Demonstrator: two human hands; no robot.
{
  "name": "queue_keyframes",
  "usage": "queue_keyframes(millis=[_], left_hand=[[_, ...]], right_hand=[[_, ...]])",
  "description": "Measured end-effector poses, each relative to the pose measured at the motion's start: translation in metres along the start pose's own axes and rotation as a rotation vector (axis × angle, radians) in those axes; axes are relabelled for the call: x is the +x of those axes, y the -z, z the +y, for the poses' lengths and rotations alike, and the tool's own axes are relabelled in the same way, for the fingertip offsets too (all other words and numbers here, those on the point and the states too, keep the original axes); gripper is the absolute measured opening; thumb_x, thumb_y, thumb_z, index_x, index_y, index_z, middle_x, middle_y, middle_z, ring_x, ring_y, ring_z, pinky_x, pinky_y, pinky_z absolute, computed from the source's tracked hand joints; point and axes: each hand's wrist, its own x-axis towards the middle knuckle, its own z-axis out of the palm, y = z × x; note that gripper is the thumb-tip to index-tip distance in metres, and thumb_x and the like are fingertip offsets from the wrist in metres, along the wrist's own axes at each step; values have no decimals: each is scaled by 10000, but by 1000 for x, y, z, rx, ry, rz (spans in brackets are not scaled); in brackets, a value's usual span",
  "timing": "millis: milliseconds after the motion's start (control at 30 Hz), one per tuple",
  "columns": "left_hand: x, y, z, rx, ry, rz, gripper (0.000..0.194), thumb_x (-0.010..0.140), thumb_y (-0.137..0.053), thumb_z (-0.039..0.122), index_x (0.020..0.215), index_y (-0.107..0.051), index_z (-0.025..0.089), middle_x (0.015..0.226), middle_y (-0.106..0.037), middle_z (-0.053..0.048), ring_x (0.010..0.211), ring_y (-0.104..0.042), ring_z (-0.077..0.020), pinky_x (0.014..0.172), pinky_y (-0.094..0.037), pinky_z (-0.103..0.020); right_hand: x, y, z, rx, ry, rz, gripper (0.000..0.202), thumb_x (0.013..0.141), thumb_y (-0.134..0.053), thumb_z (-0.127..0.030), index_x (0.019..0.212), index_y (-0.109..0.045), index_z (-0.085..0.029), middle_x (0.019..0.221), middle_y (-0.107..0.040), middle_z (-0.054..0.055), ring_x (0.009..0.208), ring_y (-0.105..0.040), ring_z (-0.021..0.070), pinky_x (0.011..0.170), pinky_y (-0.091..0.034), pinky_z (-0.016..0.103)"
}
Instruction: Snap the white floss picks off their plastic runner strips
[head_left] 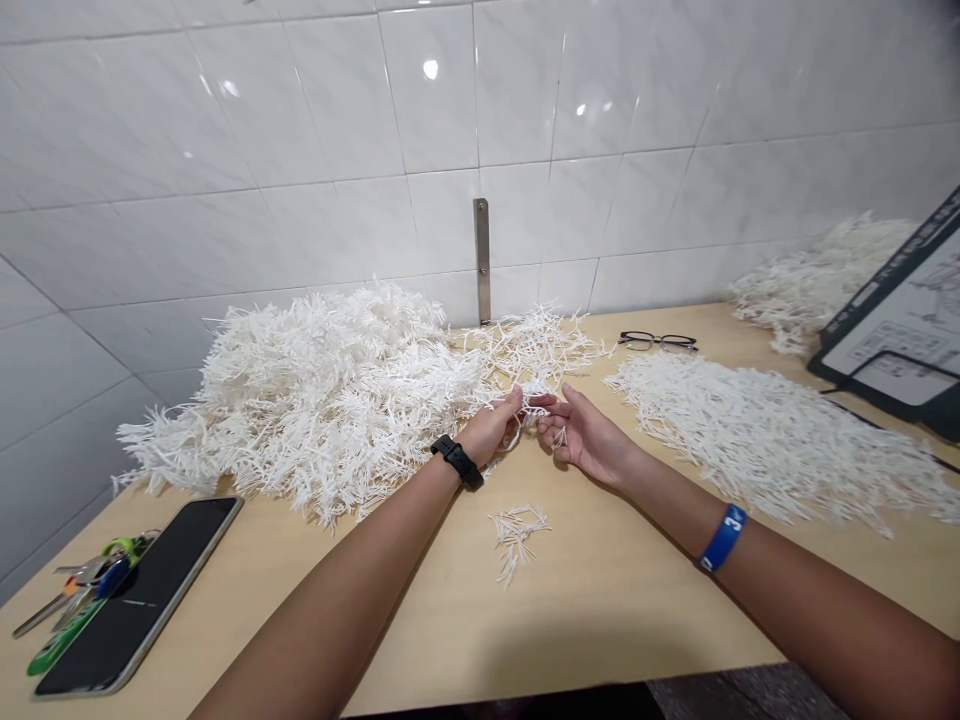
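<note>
A large heap of white branched strands covers the left and middle of the table. At its right end my left hand, with a black watch on the wrist, pinches a few white strands between thumb and fingers. Close beside it on the right, my right hand has its palm turned up, its fingers at the same strands and a small white piece by its lower fingers. Below both hands lies a small loose cluster of white pieces. A flatter pile of white pieces spreads out on the right.
At the left of the table are a phone and keys. Glasses lie behind the right pile. A dark-edged printed panel leans at the right, near another white heap. A metal bracket is against the tiled wall.
</note>
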Motion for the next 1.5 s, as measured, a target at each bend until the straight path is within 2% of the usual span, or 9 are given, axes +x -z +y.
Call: queue_keyframes(millis=[100,200,267,367,500,667,800,1100,1500], left_hand=[[-6,-5,4,162,-24,40,567,834,-518,682,815,-654,132,527,-513,4,494,-430,-113,545,-329,-256],[-11,-11,7,298,-64,53,492,852,-532,631,700,-578,166,482,-426,34,473,-333,-102,523,-274,-261],[-13,-14,9,310,-72,61,478,858,-527,617,674,-546,177,484,-419,36,470,-312,-102,513,-252,-262],[-14,-17,11,276,-59,84,510,872,-488,633,655,-545,175,455,-387,35,455,-299,-101,504,-239,-267],[-12,-17,10,222,-91,109,507,855,-524,632,673,-576,162,454,-406,26,470,-343,-105,516,-264,-265],[-6,-13,5,157,-83,131,476,846,-561,602,766,-617,136,469,-413,42,460,-339,-90,505,-271,-245],[-6,-12,6,163,-75,135,443,852,-576,565,781,-622,130,472,-410,51,436,-324,-77,483,-268,-235],[-10,-15,10,112,-1,106,472,831,-601,582,785,-633,114,447,-392,55,407,-341,-67,453,-264,-217],[-10,-16,12,58,17,103,389,871,-595,479,721,-610,121,451,-433,40,436,-423,-81,491,-327,-215]], right_hand=[[0,-3,7,-136,54,-73,467,838,-554,-644,972,-558,-198,653,-509,-13,474,-360,78,381,-161,174],[2,-4,13,-310,100,-96,464,780,-636,-633,815,-512,-186,552,-403,-62,442,-237,58,409,-96,201],[3,-3,15,-460,204,-34,474,768,-647,-630,723,-490,-185,522,-358,-72,451,-238,63,423,-134,221],[4,-2,15,-686,422,50,480,806,-599,-626,654,-507,-179,545,-412,-42,513,-348,93,489,-265,246],[2,-5,14,-826,517,22,490,871,-513,-597,599,-505,-190,543,-443,-28,547,-403,118,560,-330,270],[-2,-10,16,-813,426,-120,548,911,-446,-569,498,-366,-217,428,-412,-43,445,-382,102,590,-377,294],[-3,-9,15,-815,415,-114,541,896,-460,-552,490,-327,-221,392,-382,-58,400,-312,78,544,-352,280],[-3,-4,13,-691,308,-143,481,817,-552,-530,506,-361,-216,394,-357,-60,382,-267,63,426,-187,241],[-5,-6,11,-655,250,-149,442,787,-558,-491,477,-410,-212,358,-339,-61,353,-255,60,410,-191,243]])
